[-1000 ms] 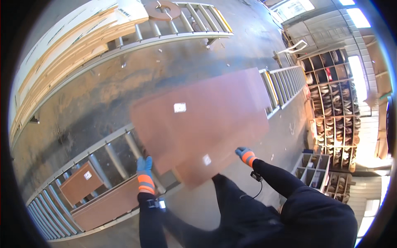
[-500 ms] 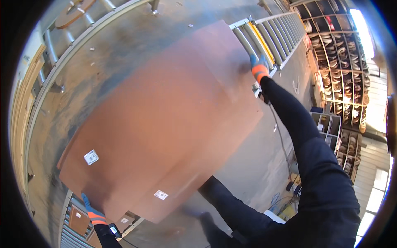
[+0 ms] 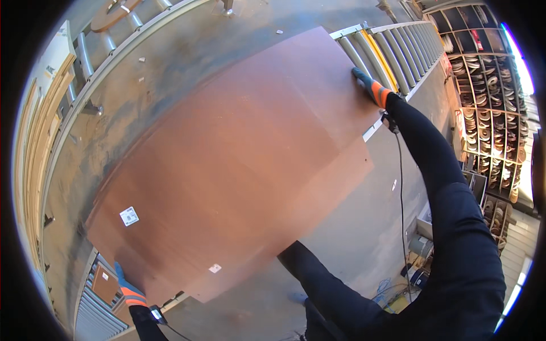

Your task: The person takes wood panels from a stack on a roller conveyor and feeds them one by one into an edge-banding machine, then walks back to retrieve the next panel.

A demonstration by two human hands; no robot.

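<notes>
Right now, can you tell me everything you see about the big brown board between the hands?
The big board is reddish-brown, smooth and flat, maybe wood, with a white label near its lower-left end. It slants across the view from lower left to upper right, looking bowed in this fisheye picture, and seems to overlap another brown board. The left hand is at its near-left end, the right hand at its far-right end.

the large panel (image 3: 227, 153) extends over the roller conveyor (image 3: 405, 59), which shows past both ends. the left hand (image 3: 126, 284) is at its near left corner, the right hand (image 3: 368, 85) at its right end. stacked boards (image 3: 48, 119) lie far left; a shelving rack (image 3: 483, 96) stands at the far right.
</notes>
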